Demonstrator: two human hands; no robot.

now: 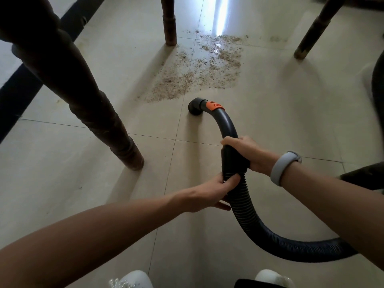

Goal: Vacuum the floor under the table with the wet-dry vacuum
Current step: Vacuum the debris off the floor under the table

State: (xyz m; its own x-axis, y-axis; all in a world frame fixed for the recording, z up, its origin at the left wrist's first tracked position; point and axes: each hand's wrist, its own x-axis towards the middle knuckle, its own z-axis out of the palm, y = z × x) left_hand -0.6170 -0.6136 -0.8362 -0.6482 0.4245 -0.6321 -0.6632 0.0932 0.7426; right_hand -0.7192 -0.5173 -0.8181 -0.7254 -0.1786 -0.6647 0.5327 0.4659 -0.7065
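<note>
We grip vacuum hose [245,206] two-handed. Right hand [247,153] wrapped round smooth black cuff where curved wand [226,123] begins, grey band [283,167] on wrist. Left hand [209,193] just below, fingers curled round ribbed part. Nozzle [195,107] with orange clip [215,105] sits low at tile floor [62,194], just short of sawdust patch [199,69]. Patch spreads between table legs: near leg [104,121] left, far leg [169,21] behind, another leg [313,30] right. White shoes [133,279] at bottom edge.
</note>
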